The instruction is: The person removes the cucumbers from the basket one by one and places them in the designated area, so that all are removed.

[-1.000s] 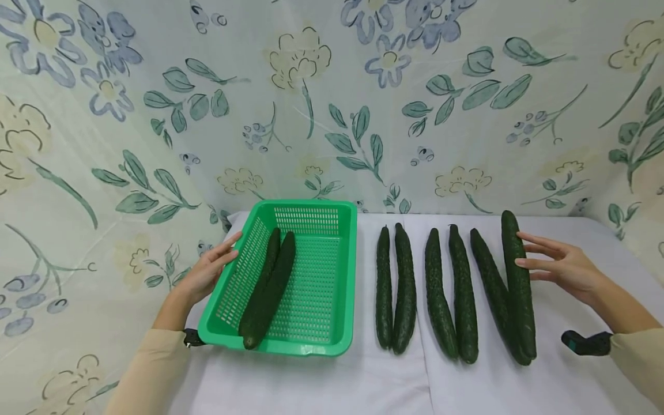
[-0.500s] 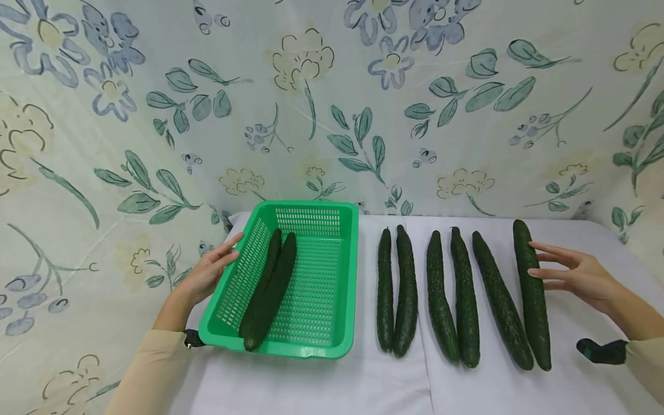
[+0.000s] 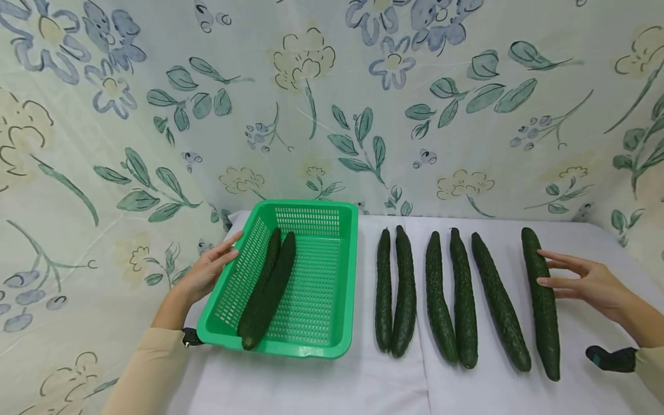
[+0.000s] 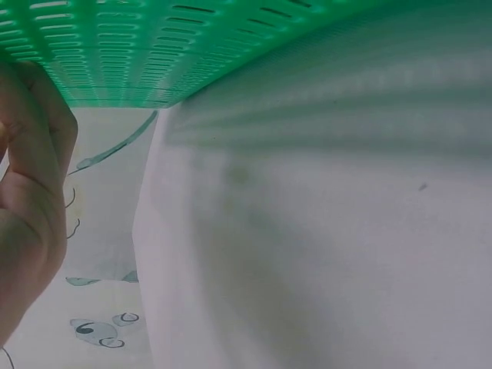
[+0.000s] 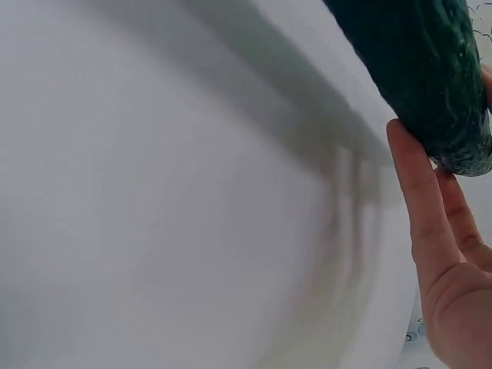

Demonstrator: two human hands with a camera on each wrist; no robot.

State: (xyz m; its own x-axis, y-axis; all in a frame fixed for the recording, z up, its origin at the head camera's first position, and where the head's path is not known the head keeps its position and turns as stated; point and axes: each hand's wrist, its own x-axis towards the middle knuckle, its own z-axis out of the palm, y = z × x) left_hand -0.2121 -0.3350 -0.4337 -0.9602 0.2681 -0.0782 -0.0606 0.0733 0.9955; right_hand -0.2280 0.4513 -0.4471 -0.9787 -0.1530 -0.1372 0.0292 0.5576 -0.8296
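Observation:
In the head view, my right hand [image 3: 591, 283] holds a dark green cucumber [image 3: 543, 311] at the far right of a row. In the right wrist view, its fingers [image 5: 419, 192] lie along one side of the cucumber [image 5: 430, 77], with part of another digit at the opposite side. My left hand [image 3: 206, 270] holds the left rim of a green plastic basket [image 3: 344, 276]. From the left wrist, bent fingers meet the slotted basket wall [image 4: 123, 46]; their tips are hidden. Two cucumbers [image 3: 275, 291] lie side by side inside the basket, along its left side.
Between basket and right hand lie several more cucumbers: a left pair [image 3: 404, 300], a middle pair [image 3: 463, 305] and a single slanted cucumber [image 3: 500, 302]. A white cloth [image 3: 384, 386] covers the table. Floral fabric [image 3: 311, 144] hangs behind and at the sides.
My right hand has moved right and slightly nearer with its cucumber, which overlapped the slanted one and now lies apart from it. The left hand and basket have stayed in place.

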